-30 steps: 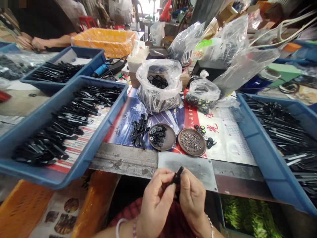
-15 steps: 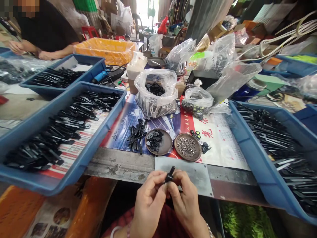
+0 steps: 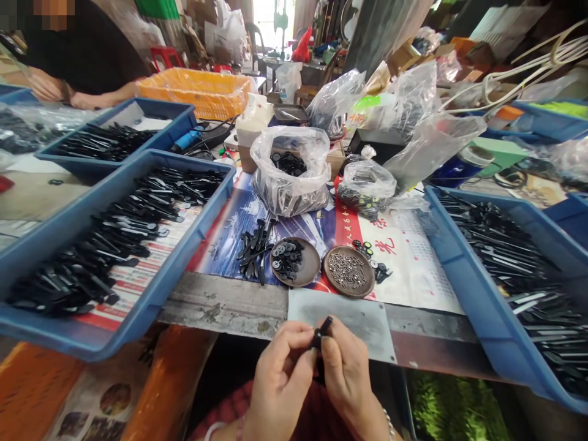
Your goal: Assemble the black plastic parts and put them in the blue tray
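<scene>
Both of my hands meet at the table's front edge around a small black plastic part [image 3: 323, 331], whose narrow end sticks up between the fingers. My left hand [image 3: 283, 367] pinches it from the left with thumb and forefinger. My right hand [image 3: 345, 361] is closed on it from the right, the thumb lying along its side. The part's lower end is hidden by the fingers. Just beyond are a round dish [image 3: 309, 263] with black discs and another round dish [image 3: 350, 293] of small metal pins. Slim black pieces [image 3: 253, 251] lie in a pile left of the dishes.
Blue trays of black parts stand left [image 3: 110, 350] and right [image 3: 478, 331]. Behind the dishes sit an open plastic bag [image 3: 291, 196] and a smaller bag [image 3: 367, 190]. A grey metal plate [image 3: 367, 334] lies under my hands' far side. A co-worker [image 3: 87, 55] sits at far left.
The black part has tipped further to the right between my fingers. My right thumb has moved up along it, and both hands stay at the same place.
</scene>
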The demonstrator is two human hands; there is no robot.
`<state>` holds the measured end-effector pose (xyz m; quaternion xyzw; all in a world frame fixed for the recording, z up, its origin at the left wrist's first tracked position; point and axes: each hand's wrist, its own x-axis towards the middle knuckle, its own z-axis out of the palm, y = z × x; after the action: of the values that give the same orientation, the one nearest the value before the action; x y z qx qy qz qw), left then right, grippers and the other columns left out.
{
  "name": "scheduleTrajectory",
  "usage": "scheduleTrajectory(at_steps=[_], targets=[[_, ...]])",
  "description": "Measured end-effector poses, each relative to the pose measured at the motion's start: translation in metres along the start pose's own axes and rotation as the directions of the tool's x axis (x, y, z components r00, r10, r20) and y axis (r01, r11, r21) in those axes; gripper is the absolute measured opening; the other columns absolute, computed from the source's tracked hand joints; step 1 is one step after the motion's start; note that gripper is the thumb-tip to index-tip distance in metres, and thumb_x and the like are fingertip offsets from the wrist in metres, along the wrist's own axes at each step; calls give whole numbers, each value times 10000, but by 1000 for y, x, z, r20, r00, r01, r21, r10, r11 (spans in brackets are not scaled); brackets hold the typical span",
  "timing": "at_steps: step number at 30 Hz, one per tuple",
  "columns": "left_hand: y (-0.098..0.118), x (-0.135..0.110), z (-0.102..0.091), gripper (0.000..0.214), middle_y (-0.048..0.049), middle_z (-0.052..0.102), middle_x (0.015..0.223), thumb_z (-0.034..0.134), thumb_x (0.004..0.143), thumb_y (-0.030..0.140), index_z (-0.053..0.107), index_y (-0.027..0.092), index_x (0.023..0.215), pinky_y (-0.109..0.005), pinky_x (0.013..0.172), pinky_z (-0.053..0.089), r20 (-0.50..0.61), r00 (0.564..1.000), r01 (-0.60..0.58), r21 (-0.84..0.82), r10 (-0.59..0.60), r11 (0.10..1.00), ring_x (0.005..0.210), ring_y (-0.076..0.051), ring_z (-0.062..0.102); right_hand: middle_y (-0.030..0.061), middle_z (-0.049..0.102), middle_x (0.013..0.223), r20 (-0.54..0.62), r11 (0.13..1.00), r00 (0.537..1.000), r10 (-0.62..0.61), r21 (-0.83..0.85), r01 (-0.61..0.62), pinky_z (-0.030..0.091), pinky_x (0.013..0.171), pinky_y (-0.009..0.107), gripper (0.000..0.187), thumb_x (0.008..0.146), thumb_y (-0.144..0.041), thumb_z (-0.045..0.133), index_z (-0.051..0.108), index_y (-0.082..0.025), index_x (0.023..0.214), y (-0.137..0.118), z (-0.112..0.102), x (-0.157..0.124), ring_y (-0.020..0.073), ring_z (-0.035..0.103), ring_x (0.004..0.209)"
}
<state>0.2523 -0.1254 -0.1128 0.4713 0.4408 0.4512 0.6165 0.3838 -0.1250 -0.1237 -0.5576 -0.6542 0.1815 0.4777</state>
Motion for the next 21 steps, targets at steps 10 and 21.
scheduleTrajectory(at_steps=[10,21], targets=[[-2,2,-7,135,-74,686,1091,640,925,272,754,239,990,-250,830,564,-38,999,-29,6,30,1000,897,-186,680,2,550,636,271,944,951,146,249,-216,396,509,219,483,1067,-455,344,546,-171,733,-4,2,3,121,495,541],[-3,5,-5,114,-69,698,1075,633,927,232,744,230,954,-244,849,560,-45,997,-64,20,65,998,959,-198,696,-31,463,574,100,978,988,120,160,-135,340,458,211,481,1017,-499,464,497,-181,658,-2,1,11,106,425,490]])
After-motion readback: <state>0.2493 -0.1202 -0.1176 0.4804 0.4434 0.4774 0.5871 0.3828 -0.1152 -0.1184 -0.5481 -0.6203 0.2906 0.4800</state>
